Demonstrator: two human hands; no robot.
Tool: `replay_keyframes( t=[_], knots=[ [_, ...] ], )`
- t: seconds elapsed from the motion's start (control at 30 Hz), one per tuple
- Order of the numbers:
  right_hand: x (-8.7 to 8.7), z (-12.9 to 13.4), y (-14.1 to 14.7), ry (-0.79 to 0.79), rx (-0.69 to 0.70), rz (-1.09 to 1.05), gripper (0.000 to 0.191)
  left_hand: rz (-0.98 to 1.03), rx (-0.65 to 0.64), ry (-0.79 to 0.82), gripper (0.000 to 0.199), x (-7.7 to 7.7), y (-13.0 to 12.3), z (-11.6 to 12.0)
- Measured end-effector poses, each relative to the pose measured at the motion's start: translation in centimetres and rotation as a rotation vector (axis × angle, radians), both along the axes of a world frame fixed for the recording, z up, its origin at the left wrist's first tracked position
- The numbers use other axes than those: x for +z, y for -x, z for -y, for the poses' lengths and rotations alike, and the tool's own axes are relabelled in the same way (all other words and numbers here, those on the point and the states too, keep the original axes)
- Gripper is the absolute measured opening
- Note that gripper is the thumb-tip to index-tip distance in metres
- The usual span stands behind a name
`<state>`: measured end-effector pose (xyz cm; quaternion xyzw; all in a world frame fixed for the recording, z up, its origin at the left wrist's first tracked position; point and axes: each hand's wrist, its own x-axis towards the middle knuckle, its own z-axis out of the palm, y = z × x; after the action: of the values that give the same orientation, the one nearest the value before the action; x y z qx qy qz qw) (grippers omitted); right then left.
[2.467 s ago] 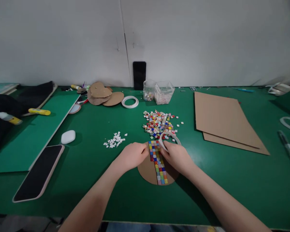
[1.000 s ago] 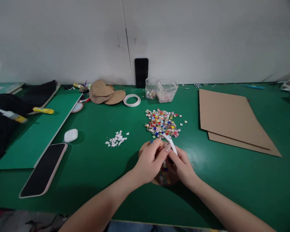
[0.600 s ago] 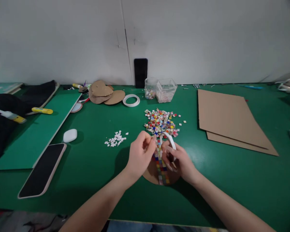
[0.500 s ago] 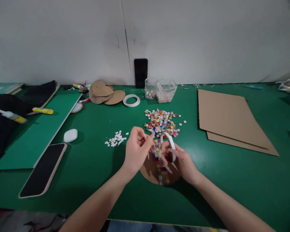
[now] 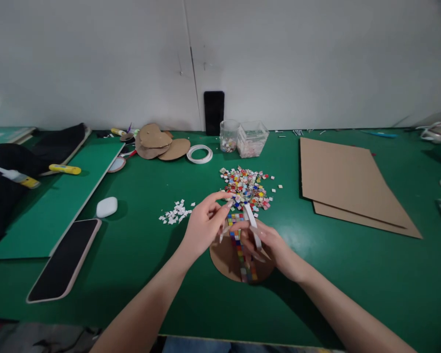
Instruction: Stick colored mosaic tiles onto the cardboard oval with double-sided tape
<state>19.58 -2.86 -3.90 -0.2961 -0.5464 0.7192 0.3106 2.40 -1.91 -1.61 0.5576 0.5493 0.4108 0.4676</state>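
Observation:
My right hand (image 5: 272, 242) grips a narrow white roll of tape (image 5: 253, 223), tilted on edge above a round cardboard disc (image 5: 222, 257). Colourful square mosaic tiles (image 5: 239, 247) run in rows down the disc, partly covered by my right fingers. My left hand (image 5: 208, 220) is over the disc's upper left, with thumb and index finger pinched close together; whatever is between them is too small to make out. Just beyond both hands lies a heap of loose mosaic tiles (image 5: 246, 184). A small pile of white paper scraps (image 5: 175, 213) lies left of my left hand.
At the back stand clear containers (image 5: 253, 142), an upright black phone (image 5: 214, 113), a white ring roll (image 5: 199, 154) and stacked cardboard discs (image 5: 152, 137). Cardboard sheets (image 5: 341, 176) lie right. A phone (image 5: 64, 260), white case (image 5: 107, 207) and green board (image 5: 59, 196) occupy the left.
My right hand has turned the tape roll more edge-on and shifted slightly left. The left hand has moved a little left, its index finger straighter towards the tile heap.

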Motion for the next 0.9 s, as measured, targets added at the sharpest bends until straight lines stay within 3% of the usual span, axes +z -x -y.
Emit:
replay_keyframes(
  t=[0.33, 0.63, 0.9],
  knots=[
    [0.3, -0.3, -0.5, -0.095, 0.184, 0.036, 0.039, -0.211, -0.205, -0.004, 0.038, 0.3, 0.5, 0.2],
    [0.6, -0.4, -0.5, -0.110, 0.091, 0.103, 0.046, -0.199, -0.287, 0.060, 0.040, 0.7, 0.4, 0.1],
    [0.5, -0.5, -0.3, -0.076, -0.025, 0.164, 0.043, -0.145, -0.308, -0.020, 0.035, 1.2, 0.8, 0.6]
  ],
)
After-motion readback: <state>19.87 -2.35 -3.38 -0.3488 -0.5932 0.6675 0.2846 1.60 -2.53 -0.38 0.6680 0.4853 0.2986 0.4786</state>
